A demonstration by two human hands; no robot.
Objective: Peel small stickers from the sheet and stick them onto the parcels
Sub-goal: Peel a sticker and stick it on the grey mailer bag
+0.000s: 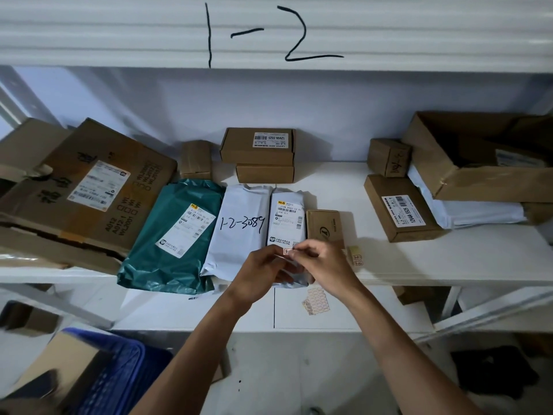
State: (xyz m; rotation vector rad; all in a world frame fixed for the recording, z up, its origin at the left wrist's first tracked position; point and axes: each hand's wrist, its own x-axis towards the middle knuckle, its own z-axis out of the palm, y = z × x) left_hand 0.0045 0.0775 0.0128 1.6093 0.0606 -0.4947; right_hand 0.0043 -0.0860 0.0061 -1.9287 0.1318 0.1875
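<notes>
both my hands (pixel 291 260) pinch one small red-edged white sticker (pixel 287 251); the narrow white plastic parcel (pixel 286 218) lies lengthwise directly beyond them.

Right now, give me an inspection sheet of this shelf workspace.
Surface: white shelf, crowded with parcels.
Job's things: small sticker pinched between both hands; sticker sheet lying on the lower shelf; green bag, white bag marked 1-2-3089, narrow white parcel and small brown box lined up at the front.
Clutter: big cardboard box at left, open box at right, blue crate below.
Grippers: left hand and right hand meet over the narrow white parcel.
Cables: nothing seen.
Surroundings: shelf above marked 1-2.
</notes>
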